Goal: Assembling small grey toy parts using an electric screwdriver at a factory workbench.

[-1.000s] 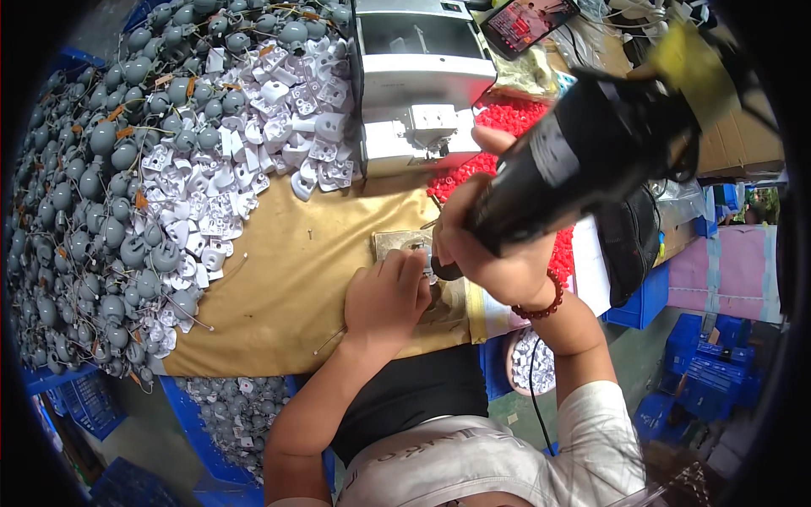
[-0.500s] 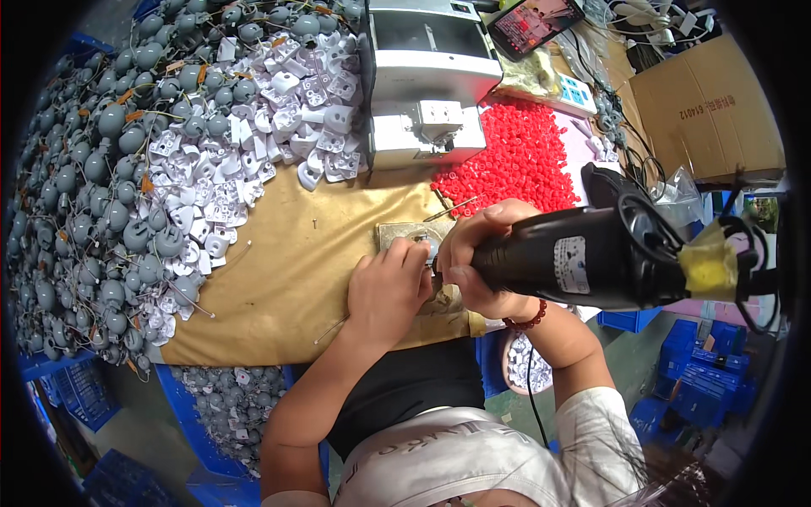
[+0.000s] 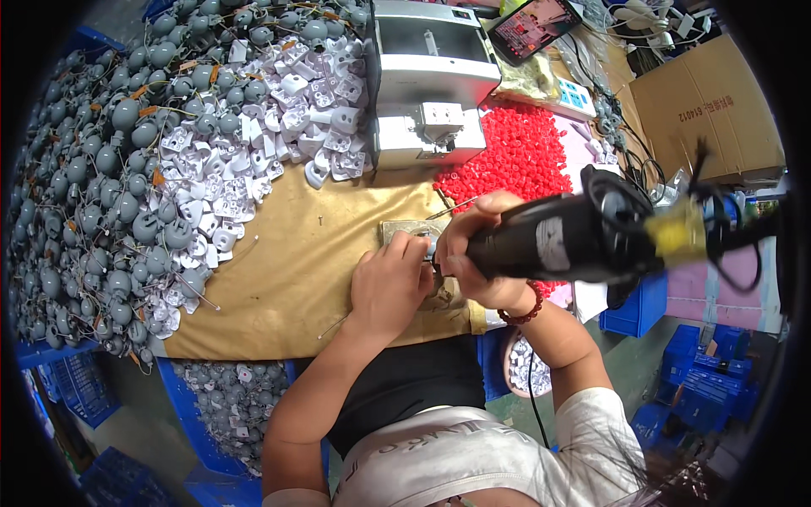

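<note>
My right hand is wrapped round a black electric screwdriver with a pale label, held almost level with its tip pointing left. Yellow tape binds the cable at its rear end. My left hand has its fingers closed on a small grey part at a block-like fixture on the gold cloth. Fingers hide most of that part and the tool's tip. Beyond the hands lies a thin metal rod.
Grey round parts with wires and white plastic pieces are heaped at left. A metal machine stands at the back, beside red small pieces. A phone, cardboard box and blue bins are at right.
The screwdriver's rear end has swung slightly away from me and left, and my right hand has shifted a little. My left hand stays at the fixture.
</note>
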